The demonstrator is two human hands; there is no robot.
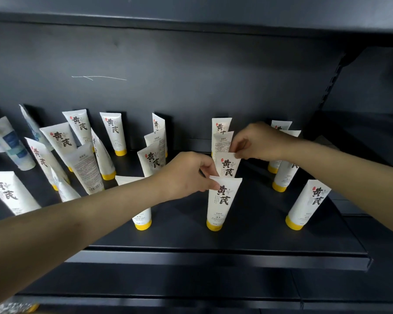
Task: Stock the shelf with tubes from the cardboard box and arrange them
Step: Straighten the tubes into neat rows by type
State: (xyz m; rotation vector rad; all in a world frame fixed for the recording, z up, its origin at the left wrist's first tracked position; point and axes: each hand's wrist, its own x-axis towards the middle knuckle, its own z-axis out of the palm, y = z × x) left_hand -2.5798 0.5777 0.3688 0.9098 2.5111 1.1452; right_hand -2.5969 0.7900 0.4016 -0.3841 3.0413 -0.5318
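Item one, the surface: I saw a dark metal shelf (247,225), matte, with a raised front lip (191,259) and a dark back panel (168,64) bearing a thin pale scratch (99,77) at about 11 o'clock from the hands. A second shelf (191,19) hung overhead; a slotted upright (334,80) stood at 2 o'clock.

Item two, the stock: white tubes with yellow caps stood cap-down in loose files, those at 9 o'clock (82,166) leaning and crowded, some printed blue (9,143). At 3 o'clock stood one apart, near the shelf's front (306,205).

Item three, the hands: my left hand (184,175) had thumb and fingers pinched on the flat top edge of the front tube (222,200) in the centre file, upright on the shelf. My right hand (259,141) at 1 o'clock had its fingertips closed on the top corner of the second tube (227,165), just behind the first. Two more tubes (221,134) stood behind these.

The cardboard box was out of my view.
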